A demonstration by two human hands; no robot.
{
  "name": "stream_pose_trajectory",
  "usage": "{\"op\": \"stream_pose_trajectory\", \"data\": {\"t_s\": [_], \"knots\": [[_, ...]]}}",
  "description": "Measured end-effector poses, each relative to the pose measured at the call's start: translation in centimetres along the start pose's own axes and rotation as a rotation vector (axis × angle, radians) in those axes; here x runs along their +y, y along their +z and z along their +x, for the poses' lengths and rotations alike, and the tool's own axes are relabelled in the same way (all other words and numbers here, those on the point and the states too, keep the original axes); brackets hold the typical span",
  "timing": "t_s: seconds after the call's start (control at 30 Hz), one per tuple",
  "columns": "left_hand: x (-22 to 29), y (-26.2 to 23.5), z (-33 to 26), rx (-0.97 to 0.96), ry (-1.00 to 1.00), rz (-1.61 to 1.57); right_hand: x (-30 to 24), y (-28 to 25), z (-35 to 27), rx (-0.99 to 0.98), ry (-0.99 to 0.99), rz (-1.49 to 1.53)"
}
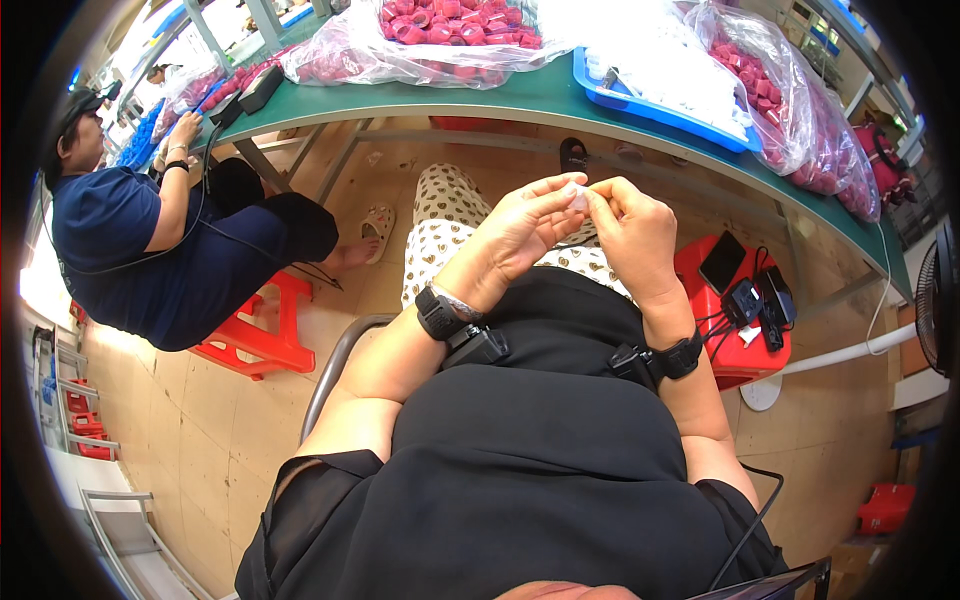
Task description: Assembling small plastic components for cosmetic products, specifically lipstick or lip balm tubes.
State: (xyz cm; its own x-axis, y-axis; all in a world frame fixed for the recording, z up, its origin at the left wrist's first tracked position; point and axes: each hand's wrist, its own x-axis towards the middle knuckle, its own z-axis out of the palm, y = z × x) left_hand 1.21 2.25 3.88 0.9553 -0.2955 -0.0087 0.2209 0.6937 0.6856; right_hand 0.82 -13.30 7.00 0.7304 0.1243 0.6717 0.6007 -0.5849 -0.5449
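Observation:
In front of my lap, both hands come together at the fingertips around a small whitish piece (578,200), too small to make out its kind. My left hand (523,228) pinches it between thumb and forefinger, the other fingers loosely curled. From the other side my right hand (637,232) grips it with thumb and bent forefinger. Past the hands, a blue tray (655,112) heaped with white pieces (668,70) sits at the edge of the green table (530,92). Left of it lies a clear plastic bag (345,52) full of dark pink caps (455,24).
Another bag of pink caps (760,90) lies at the table's right. A red stool (715,345) holds a phone (722,262) and cabled black devices (757,300); a fan (935,300) stands beyond. On the left a co-worker (130,230) sits on a red stool (265,330).

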Motion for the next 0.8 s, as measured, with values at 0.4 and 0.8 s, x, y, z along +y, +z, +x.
{"op": "stream_pose_trajectory", "data": {"t_s": [0.4,0.8], "knots": [[0.0,-0.1,-0.1,-0.021,0.008,0.034,0.6,0.1,-0.1,-0.042,0.019,0.006],[0.3,-0.5,0.0,0.038,0.039,0.023,1.7,-0.1,0.1,-0.324,0.248,0.261]]}}
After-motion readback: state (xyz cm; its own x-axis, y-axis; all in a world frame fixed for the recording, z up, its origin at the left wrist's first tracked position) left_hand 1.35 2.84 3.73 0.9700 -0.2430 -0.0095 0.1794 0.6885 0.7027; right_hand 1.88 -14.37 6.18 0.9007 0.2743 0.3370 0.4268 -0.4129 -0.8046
